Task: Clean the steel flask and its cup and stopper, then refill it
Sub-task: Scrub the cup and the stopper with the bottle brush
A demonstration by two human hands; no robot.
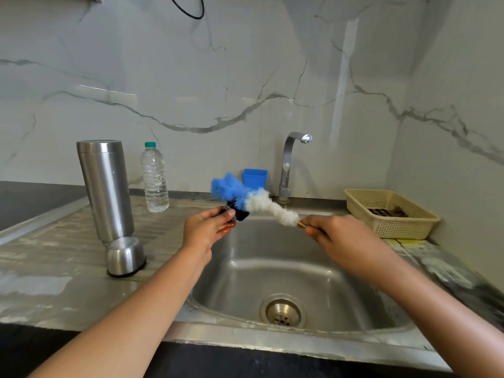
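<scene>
The steel flask (105, 186) stands upside down on the wet drainboard at the left. Its steel cup (125, 256) sits inverted just in front of it. Over the sink, my left hand (208, 227) pinches the small black stopper (240, 212). My right hand (341, 236) grips the handle of a bottle brush (253, 199) with blue and white bristles. The brush's bristles press against the stopper.
A clear plastic water bottle (155, 178) stands behind the flask. A blue cup (255, 178) and the tap (290, 162) stand at the sink's back rim. A cream basket (390, 214) sits to the right. The steel sink basin (286, 268) lies below my hands.
</scene>
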